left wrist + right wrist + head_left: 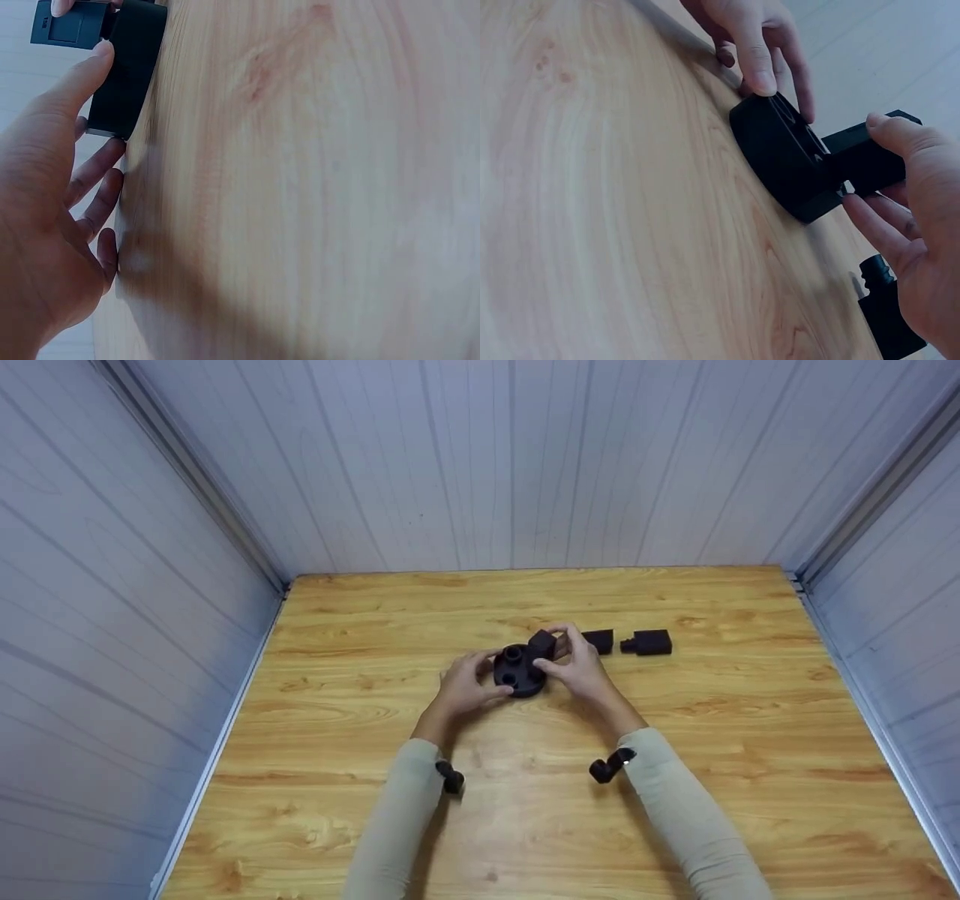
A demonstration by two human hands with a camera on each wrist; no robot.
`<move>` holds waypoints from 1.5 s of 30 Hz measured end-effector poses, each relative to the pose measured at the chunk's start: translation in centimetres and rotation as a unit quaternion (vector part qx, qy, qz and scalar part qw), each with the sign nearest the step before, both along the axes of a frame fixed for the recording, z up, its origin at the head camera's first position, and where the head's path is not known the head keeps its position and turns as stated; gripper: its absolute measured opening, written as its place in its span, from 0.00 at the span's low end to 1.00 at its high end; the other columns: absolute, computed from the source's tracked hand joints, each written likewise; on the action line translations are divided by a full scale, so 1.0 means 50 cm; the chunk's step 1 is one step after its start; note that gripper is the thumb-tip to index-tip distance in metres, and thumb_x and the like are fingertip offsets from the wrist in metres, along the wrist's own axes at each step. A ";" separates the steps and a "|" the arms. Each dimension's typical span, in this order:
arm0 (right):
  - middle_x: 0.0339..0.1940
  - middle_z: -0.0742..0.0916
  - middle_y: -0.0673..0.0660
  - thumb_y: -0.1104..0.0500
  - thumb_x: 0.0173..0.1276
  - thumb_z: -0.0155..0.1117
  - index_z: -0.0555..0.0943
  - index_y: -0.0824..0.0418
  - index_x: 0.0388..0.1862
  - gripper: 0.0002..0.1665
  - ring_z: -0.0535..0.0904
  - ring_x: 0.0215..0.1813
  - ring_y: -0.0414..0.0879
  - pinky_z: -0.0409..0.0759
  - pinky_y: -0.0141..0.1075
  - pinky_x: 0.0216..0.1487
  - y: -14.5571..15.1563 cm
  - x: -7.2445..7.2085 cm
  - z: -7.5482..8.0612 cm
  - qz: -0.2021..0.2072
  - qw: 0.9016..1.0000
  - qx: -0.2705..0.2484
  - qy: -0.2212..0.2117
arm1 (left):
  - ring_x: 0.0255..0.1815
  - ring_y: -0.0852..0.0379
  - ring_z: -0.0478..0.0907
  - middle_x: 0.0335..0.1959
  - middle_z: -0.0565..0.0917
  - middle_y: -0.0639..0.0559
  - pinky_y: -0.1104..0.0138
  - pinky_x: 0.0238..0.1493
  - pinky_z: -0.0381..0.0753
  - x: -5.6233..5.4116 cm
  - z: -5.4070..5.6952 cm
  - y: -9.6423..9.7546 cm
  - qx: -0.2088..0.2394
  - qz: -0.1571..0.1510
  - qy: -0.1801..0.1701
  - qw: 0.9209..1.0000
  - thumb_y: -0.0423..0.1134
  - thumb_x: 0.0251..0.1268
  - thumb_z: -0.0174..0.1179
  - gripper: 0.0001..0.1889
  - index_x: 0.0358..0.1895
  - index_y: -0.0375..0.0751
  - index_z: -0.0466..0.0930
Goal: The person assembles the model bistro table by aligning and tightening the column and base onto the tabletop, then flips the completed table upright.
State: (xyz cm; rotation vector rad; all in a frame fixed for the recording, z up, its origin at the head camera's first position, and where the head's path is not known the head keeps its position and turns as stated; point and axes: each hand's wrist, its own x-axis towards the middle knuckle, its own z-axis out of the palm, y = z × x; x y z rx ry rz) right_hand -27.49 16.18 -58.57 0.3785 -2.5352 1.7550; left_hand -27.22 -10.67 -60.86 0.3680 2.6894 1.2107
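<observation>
A round black base (526, 684) with raised round sockets lies on the wooden table in the head view. My left hand (466, 684) grips its left edge, thumb at the near side and fingers at the far side. With thumb and fingers, my right hand (586, 671) holds a black rectangular block (541, 643) at the base's right side. In the right wrist view, this block (870, 154) stands up from the top face of the base (780, 154), with a small gap showing between them. The lower end of the block is mostly hidden.
Two more black blocks lie right of my right hand: one partly behind the hand (600, 641), and another block (652, 642) with a narrow ridged peg pointing left. White panel walls (480, 465) enclose the table (360, 810) at the back and both sides.
</observation>
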 end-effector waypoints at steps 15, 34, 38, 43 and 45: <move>0.81 0.78 0.76 0.78 0.76 0.60 0.79 0.72 0.77 0.31 0.79 0.80 0.68 0.85 0.31 0.68 0.018 -0.010 0.018 0.108 0.992 -0.065 0.001 | 0.73 0.38 0.81 0.68 0.88 0.43 0.37 0.72 0.65 -0.007 -0.006 -0.002 0.009 -0.011 0.018 1.000 0.63 0.64 0.81 0.43 0.82 0.58 0.78; 0.72 0.83 0.70 0.66 0.72 0.82 0.80 0.68 0.75 0.35 0.84 0.69 0.60 0.89 0.31 0.60 0.017 0.006 -0.004 0.042 0.999 -0.033 0.003 | 0.71 0.40 0.82 0.66 0.88 0.45 0.38 0.70 0.65 -0.006 -0.008 -0.002 0.005 -0.010 0.030 0.999 0.64 0.64 0.81 0.42 0.81 0.60 0.79; 0.78 0.77 0.75 0.66 0.73 0.81 0.74 0.67 0.83 0.43 0.79 0.77 0.65 0.88 0.50 0.73 0.029 0.009 0.002 0.078 0.997 -0.023 -0.017 | 0.71 0.41 0.82 0.66 0.88 0.45 0.39 0.70 0.66 -0.005 -0.008 0.002 -0.002 -0.008 0.032 0.999 0.63 0.66 0.80 0.41 0.81 0.60 0.78; 0.83 0.74 0.75 0.73 0.75 0.73 0.71 0.69 0.85 0.41 0.73 0.84 0.70 0.82 0.56 0.79 0.045 0.007 0.006 0.128 0.991 -0.032 -0.019 | 0.70 0.41 0.83 0.66 0.89 0.45 0.41 0.68 0.65 -0.008 -0.011 0.002 0.008 -0.014 0.028 0.999 0.61 0.65 0.81 0.42 0.81 0.59 0.79; 0.83 0.75 0.75 0.75 0.75 0.68 0.72 0.71 0.84 0.39 0.74 0.83 0.69 0.84 0.47 0.76 0.049 0.007 0.009 0.141 0.989 -0.036 -0.016 | 0.68 0.43 0.84 0.65 0.89 0.46 0.41 0.67 0.65 -0.012 -0.019 0.001 0.011 -0.017 0.031 0.999 0.63 0.65 0.81 0.42 0.81 0.59 0.79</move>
